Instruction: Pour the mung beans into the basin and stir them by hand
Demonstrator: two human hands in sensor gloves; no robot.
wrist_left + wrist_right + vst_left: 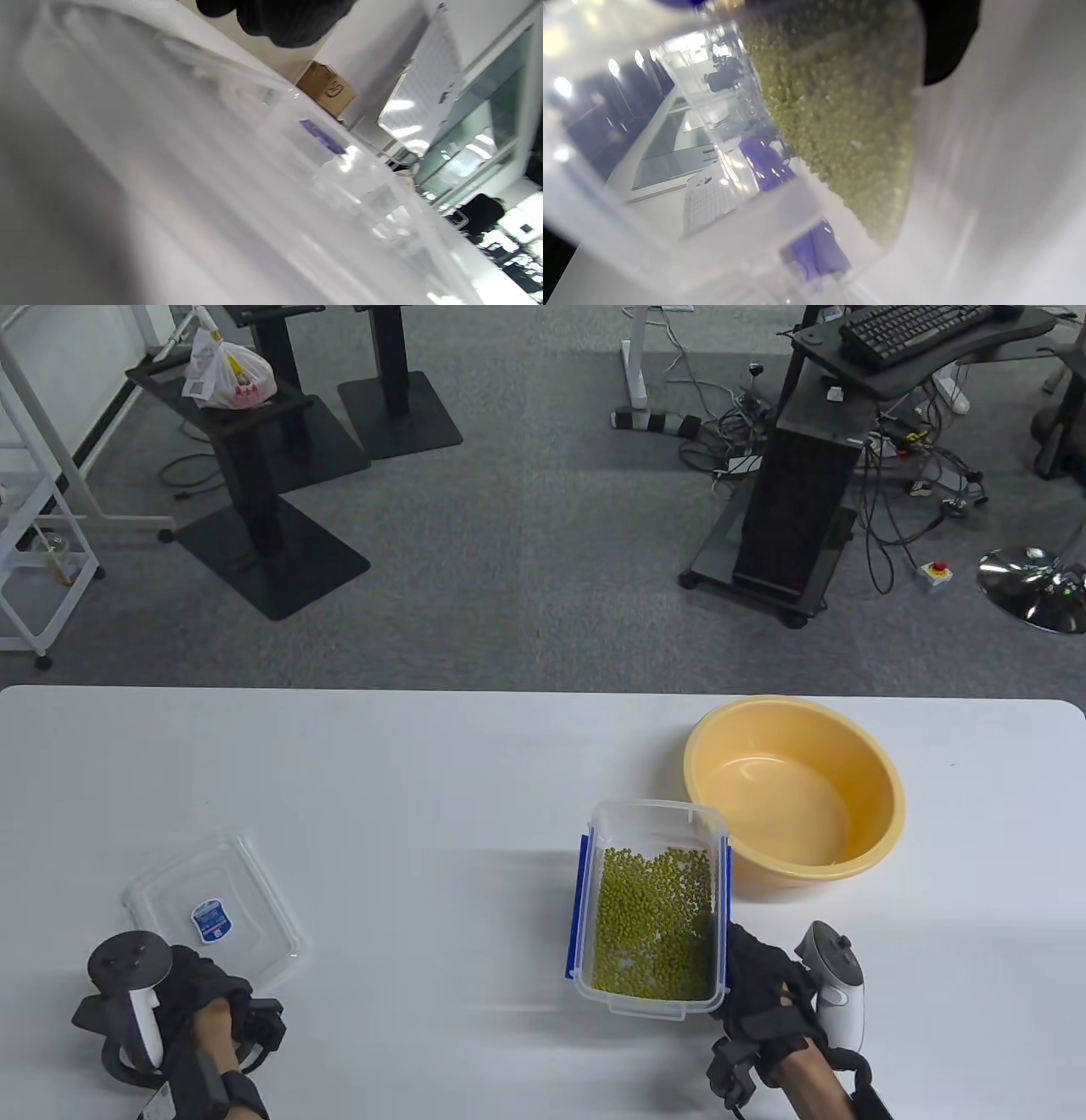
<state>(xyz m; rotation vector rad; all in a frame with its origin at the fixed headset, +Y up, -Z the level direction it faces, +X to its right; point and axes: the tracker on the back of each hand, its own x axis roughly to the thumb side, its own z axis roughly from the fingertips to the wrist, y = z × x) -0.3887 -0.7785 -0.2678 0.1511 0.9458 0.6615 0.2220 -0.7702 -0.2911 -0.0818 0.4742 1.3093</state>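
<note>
A clear plastic container (649, 823) with blue side clips holds a layer of green mung beans (653, 920). My right hand (735, 952) grips its near right corner, thumb side on the wall. The container's far end reaches the near left side of the empty yellow basin (882, 806). Through the clear wall (780, 199), the right wrist view shows the beans (848, 118) and a black fingertip (946, 38). The container's clear lid (212, 912) lies flat at the left. My left hand (199, 976) sits at the lid's near edge; its fingers (280, 21) hang over the lid (254, 169), their hold unclear.
The white table (424, 780) ends at its far edge just behind the basin, with grey carpet, black stands and cables beyond. Bare tabletop lies between the lid and the container.
</note>
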